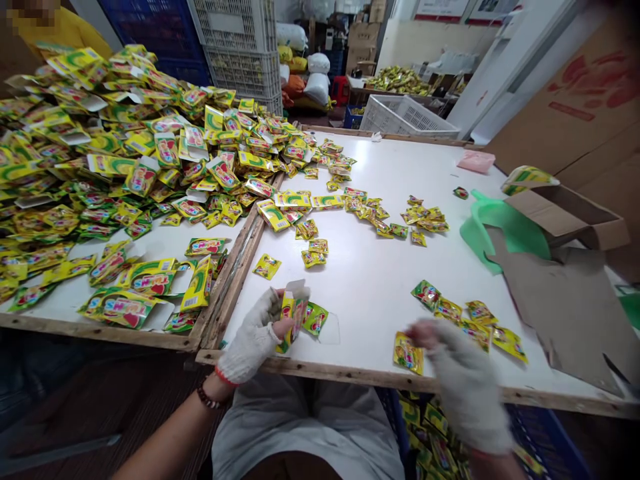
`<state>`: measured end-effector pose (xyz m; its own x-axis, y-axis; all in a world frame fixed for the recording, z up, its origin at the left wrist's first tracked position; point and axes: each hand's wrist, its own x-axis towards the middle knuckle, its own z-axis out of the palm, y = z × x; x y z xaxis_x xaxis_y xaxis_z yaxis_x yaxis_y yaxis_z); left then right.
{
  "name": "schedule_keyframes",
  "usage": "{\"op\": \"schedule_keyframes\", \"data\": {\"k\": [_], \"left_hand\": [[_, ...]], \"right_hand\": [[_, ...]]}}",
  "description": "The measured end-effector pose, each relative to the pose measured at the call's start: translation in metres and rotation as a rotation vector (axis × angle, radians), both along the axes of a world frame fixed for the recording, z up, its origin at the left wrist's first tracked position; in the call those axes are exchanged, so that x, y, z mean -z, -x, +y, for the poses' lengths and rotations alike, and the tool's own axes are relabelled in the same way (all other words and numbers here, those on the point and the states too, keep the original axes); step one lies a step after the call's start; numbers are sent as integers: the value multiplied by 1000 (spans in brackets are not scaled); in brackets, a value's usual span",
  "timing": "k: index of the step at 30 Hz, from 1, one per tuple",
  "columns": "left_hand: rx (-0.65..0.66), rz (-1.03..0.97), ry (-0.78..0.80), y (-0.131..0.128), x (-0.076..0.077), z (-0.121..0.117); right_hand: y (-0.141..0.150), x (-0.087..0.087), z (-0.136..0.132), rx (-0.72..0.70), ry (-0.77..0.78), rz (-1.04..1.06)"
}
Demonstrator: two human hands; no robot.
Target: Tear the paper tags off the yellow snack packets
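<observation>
My left hand (255, 337), in a white fingerless glove, is wrapped round a small yellow-green carton (292, 317) with its top flaps up, near the table's front edge. A green packet (315, 319) lies on the table just right of the carton. My right hand (460, 380), gloved likewise, is smeared by motion. Its fingertips are at the edge of a yellow packet (407, 353); whether they grip it cannot be made out. Beside and behind that hand lie several more packets (449, 309), mostly yellow and one green. Loose packets (315, 253) are scattered farther back on the white tabletop (360, 287).
A large heap of cartons and packets (150, 153) covers the left table, beyond a wooden edge strip (235, 273). At right are a green scoop-like container (505, 230) and cardboard (570, 307). Below the front edge, a blue crate (530, 433) holds packets. A white crate (405, 117) stands behind.
</observation>
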<state>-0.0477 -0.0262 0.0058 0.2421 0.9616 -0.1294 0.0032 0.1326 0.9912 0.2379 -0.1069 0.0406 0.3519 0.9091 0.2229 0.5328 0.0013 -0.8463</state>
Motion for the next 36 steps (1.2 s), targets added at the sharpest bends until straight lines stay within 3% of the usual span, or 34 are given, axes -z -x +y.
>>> {"op": "schedule_keyframes", "data": {"k": [3,6,10,13,17,22,26,29,33,36], "left_hand": [[128,-245,107,-18,2,-9],[192,-175,56,-37,11,-13],[34,-21,-58,-50,24,-13],[7,-1,-78,-48,28,-12],[79,94,-183,-40,29,-11],[110,141,-265,-34,29,-11],[196,272,-371,-31,18,-5],[270,242,-310,-29,9,1],[199,76,-105,-31,8,9],[217,115,-130,-31,10,9]], "right_hand": [[57,29,28,-274,96,139],[81,46,43,-424,175,232],[85,56,42,-343,192,361],[85,63,36,-260,151,565],[84,71,32,-194,55,358],[81,73,31,-178,11,236],[79,64,38,-279,51,183],[77,55,50,-358,104,178],[76,52,63,-399,94,185],[75,51,63,-444,50,102]]}}
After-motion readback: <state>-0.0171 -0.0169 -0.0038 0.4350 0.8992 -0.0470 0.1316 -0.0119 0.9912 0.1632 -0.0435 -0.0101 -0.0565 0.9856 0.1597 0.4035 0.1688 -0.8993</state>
